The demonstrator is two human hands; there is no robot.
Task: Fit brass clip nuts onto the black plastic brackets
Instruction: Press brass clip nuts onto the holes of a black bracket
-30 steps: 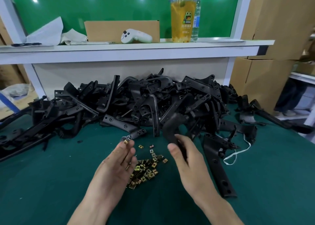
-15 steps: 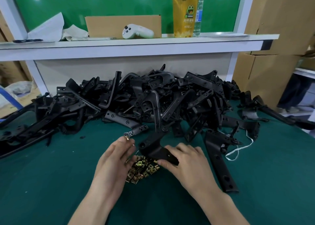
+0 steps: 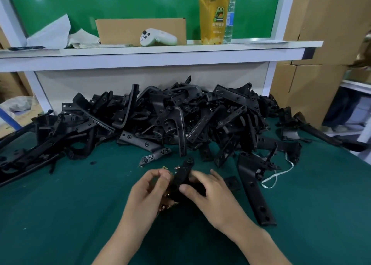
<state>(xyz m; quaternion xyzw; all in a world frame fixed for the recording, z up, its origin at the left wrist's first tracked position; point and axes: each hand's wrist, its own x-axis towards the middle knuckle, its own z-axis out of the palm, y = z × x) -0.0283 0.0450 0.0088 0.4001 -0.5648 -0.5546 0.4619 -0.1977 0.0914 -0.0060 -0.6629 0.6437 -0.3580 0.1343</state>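
Observation:
My right hand (image 3: 212,196) grips a black plastic bracket (image 3: 183,172) that points up and away from me. Beside its lower end, my left hand (image 3: 149,190) has thumb and fingers pinched together; whether a brass clip nut sits between them is hidden. A small heap of brass clip nuts (image 3: 167,205) lies under both hands, mostly covered, and two loose nuts (image 3: 165,167) show just beyond the fingers. A big pile of black brackets (image 3: 180,120) fills the back of the green table.
A long black bracket (image 3: 254,186) lies right of my right hand beside a white cord (image 3: 278,176). A small black square part (image 3: 232,183) sits between them. The white shelf (image 3: 160,51) above holds a drink cup, a bottle, a white controller and cardboard.
My right hand has pulled the bracket out of the pile and swung it upright over the nut heap. My left hand has closed into a pinch next to it.

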